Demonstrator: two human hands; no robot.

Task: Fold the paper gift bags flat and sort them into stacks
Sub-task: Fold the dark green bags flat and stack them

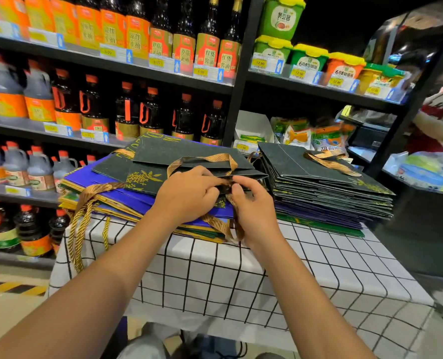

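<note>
On the left pile of the checked table [241, 275], the dark green bag [189, 161] is lying; left hand [186, 194] and right hand [251, 203] are both pinching its ribbon handle [225, 183] (near edge) — better tucking it flat inside before pressing, then moving it to the folded stack [326, 187].

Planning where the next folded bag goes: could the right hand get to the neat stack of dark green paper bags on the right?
Probably yes: the stack of dark green paper bags sits beside the right hand with nothing between, though its fingers now pinch a ribbon handle.
</note>
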